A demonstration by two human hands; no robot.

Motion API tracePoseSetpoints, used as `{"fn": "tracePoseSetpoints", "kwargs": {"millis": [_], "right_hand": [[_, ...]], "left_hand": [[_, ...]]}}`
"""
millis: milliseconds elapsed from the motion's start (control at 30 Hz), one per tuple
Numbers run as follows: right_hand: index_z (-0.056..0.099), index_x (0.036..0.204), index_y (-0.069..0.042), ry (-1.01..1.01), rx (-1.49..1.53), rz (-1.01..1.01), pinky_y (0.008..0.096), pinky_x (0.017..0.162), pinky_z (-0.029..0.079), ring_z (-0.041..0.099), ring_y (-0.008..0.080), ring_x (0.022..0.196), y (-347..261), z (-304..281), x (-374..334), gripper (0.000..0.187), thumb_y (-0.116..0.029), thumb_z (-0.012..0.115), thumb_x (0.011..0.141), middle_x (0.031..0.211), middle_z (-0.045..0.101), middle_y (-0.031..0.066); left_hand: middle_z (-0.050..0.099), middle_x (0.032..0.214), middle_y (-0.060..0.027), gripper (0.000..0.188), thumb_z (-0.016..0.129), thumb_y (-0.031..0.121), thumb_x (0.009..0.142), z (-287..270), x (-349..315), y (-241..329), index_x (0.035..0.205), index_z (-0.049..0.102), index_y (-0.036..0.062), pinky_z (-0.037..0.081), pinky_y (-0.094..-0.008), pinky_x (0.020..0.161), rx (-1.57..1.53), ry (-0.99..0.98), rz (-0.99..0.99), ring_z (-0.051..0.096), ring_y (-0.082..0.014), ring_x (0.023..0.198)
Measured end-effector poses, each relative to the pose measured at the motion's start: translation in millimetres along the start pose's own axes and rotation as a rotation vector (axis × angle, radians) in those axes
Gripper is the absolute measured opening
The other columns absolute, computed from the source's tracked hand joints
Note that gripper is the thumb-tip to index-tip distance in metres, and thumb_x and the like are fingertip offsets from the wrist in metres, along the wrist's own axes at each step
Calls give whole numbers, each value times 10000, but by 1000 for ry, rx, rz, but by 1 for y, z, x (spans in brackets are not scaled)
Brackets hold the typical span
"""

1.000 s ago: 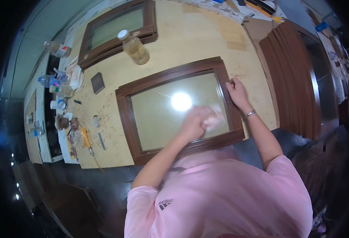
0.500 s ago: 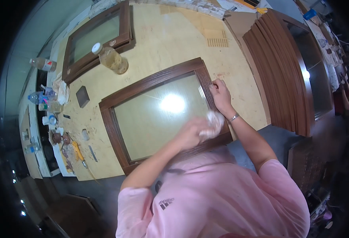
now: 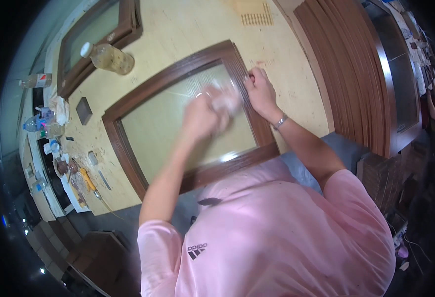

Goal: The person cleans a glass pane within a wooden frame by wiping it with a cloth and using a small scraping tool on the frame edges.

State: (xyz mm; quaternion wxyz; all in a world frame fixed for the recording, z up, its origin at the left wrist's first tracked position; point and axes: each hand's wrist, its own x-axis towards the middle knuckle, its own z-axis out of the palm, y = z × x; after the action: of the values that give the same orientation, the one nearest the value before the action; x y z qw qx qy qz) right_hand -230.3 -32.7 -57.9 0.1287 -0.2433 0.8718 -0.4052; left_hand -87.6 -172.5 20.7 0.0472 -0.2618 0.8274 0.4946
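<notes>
A brown wooden cabinet door with a glass panel (image 3: 178,119) lies flat on the worktable before me. My left hand (image 3: 203,116), smeared by motion, grips a crumpled white cloth (image 3: 226,100) over the upper right part of the glass. Against the door's right rail, my right hand (image 3: 260,91) is closed with its fingers curled at the outer edge. A metal band circles that wrist.
On the yellowish worktable (image 3: 178,29), a white-capped bottle (image 3: 109,58) leans on another glazed door (image 3: 66,79). A dark block (image 3: 83,111) and a yellow-handled tool (image 3: 87,179) lie left. Brown panels (image 3: 343,74) are stacked at right. Plastic bottles (image 3: 32,123) line the left edge.
My left hand has swept the cloth from the door's near right corner up and away across the glass. My right hand stays at the right rail. The whole view has shifted slightly.
</notes>
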Motion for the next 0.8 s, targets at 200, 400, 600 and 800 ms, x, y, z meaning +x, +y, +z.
{"fn": "tracePoseSetpoints", "kwargs": {"millis": [200, 400, 600, 800], "right_hand": [[571, 1062, -69, -31, -11, 10, 476, 849, 491, 605, 368, 1027, -5, 2, 0, 242, -278, 566, 940, 1124, 602, 148], [587, 1091, -66, 17, -30, 2, 473, 876, 491, 605, 364, 1055, -2, 2, 2, 279, -308, 549, 957, 1132, 606, 157], [606, 1098, -40, -2, -38, -24, 460, 904, 483, 605, 376, 1058, -8, 6, 6, 334, -334, 530, 959, 1178, 612, 171], [627, 1105, 16, 43, -95, -53, 413, 822, 509, 635, 341, 940, 13, -23, -21, 299, -211, 600, 913, 1095, 616, 218]], "left_hand": [[605, 1147, -193, 409, 601, 14, 780, 45, -29, 5, 1184, 654, 52, 496, -478, 855, 453, 163, 384, 560, -375, 1002], [665, 1089, -101, 453, 662, -80, 616, -35, -144, -56, 997, 784, 133, 500, -364, 973, 72, -444, 250, 616, -309, 1111], [648, 1151, -121, 345, 672, 38, 731, -9, -132, -53, 1060, 734, 124, 498, -450, 933, 259, 281, 456, 602, -350, 1040], [660, 1129, -64, 337, 736, 94, 699, -38, -208, -131, 1025, 734, 180, 503, -442, 866, 307, 185, 560, 613, -321, 1006]]}}
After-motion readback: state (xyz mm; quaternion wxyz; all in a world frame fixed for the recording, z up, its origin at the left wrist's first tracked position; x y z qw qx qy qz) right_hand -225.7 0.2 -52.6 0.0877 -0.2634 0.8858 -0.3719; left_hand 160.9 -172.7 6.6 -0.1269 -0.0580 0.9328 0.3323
